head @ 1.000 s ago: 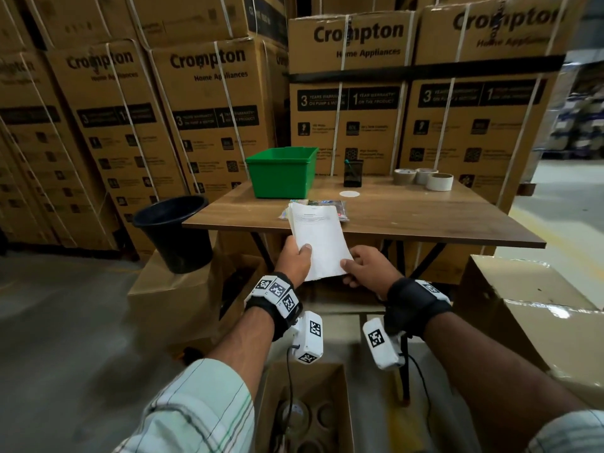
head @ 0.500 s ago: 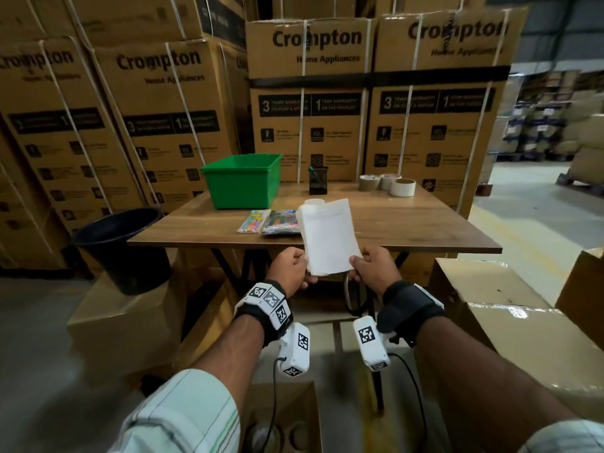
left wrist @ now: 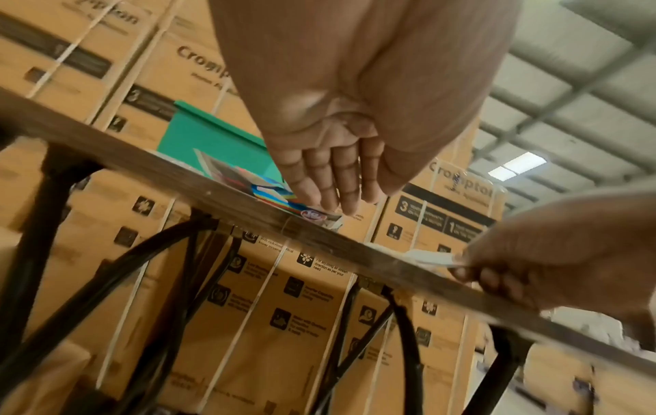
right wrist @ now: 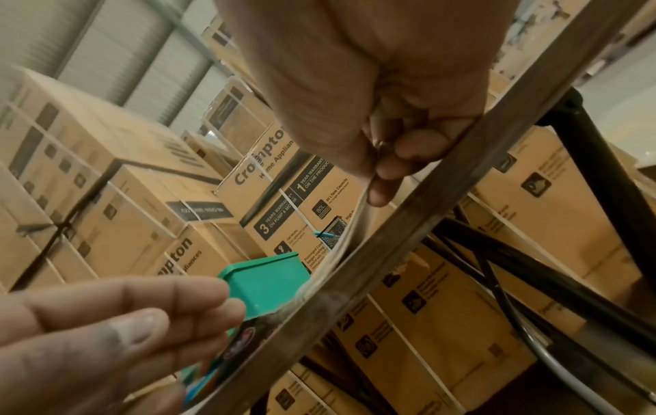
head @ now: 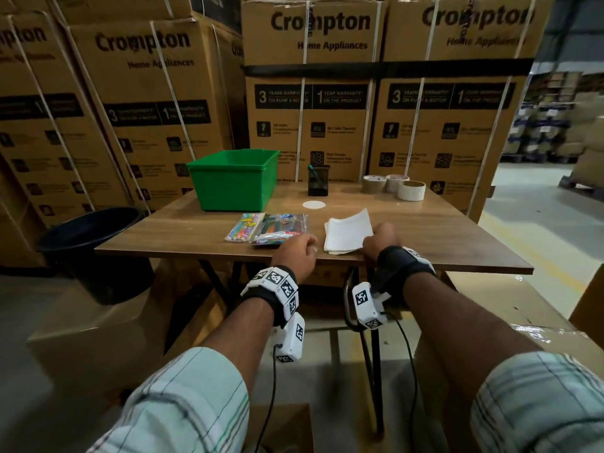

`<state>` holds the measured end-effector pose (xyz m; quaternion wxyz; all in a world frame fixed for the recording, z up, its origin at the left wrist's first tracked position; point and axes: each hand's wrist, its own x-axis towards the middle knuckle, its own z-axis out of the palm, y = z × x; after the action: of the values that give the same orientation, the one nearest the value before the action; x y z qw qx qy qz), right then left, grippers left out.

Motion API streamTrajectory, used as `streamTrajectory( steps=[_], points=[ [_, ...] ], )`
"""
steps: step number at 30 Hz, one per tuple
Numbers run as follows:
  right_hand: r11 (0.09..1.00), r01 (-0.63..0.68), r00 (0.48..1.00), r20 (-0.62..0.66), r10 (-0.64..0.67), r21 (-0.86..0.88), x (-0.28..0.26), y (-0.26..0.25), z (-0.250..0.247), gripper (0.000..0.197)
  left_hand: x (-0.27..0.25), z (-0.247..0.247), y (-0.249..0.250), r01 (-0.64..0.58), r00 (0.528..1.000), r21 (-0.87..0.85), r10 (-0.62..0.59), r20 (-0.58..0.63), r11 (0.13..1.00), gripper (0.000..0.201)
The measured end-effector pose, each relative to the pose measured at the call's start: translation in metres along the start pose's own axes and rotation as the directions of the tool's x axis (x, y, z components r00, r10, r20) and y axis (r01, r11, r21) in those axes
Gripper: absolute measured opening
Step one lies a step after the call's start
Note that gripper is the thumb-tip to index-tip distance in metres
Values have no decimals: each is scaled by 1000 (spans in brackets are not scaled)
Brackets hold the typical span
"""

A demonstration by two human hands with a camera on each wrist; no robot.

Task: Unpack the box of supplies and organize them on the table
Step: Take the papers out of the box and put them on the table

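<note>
A stack of white paper (head: 348, 232) lies flat on the wooden table (head: 457, 237) near its front edge. My right hand (head: 380, 238) pinches the stack's near right corner; the right wrist view shows the fingers (right wrist: 387, 157) curled on the paper's edge (right wrist: 349, 235). My left hand (head: 294, 251) hovers at the table's front edge beside two colourful pen packets (head: 266, 228), its fingers (left wrist: 330, 179) straight and holding nothing. The top of the cardboard supply box (head: 281, 426) shows at the bottom between my arms.
A green bin (head: 233, 179), a black mesh pen holder (head: 317, 181), three tape rolls (head: 394, 186) and a white disc (head: 313, 204) sit further back. A black bucket (head: 94, 243) stands left on a carton. Stacked cartons (head: 310, 93) wall the back; another carton (head: 523, 322) is right.
The paper stack, held up in both hands before, now lies on the table. My left hand has let go and moved left toward the pen packets; my right hand still holds the corner.
</note>
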<state>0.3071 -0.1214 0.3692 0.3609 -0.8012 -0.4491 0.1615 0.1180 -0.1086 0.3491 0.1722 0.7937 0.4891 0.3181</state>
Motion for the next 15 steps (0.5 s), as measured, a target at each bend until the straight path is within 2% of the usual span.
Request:
streamTrajectory(
  steps=[3, 5, 11, 15],
  points=[
    [993, 5, 1000, 4, -5, -119, 9, -1, 6, 27, 9, 12, -4, -117, 992, 177, 105, 75, 977, 32],
    [985, 25, 1000, -1, -26, -173, 13, 3, 8, 30, 11, 18, -6, -163, 985, 238, 142, 103, 958, 34],
    [975, 74, 997, 23, -71, -207, 18, 15, 9, 36, 7, 21, -7, -145, 989, 225, 135, 60, 963, 33],
    [993, 99, 994, -45, -102, -61, 2, 23, 3, 44, -6, 15, 1, -131, 991, 181, 121, 62, 975, 34]
  ],
)
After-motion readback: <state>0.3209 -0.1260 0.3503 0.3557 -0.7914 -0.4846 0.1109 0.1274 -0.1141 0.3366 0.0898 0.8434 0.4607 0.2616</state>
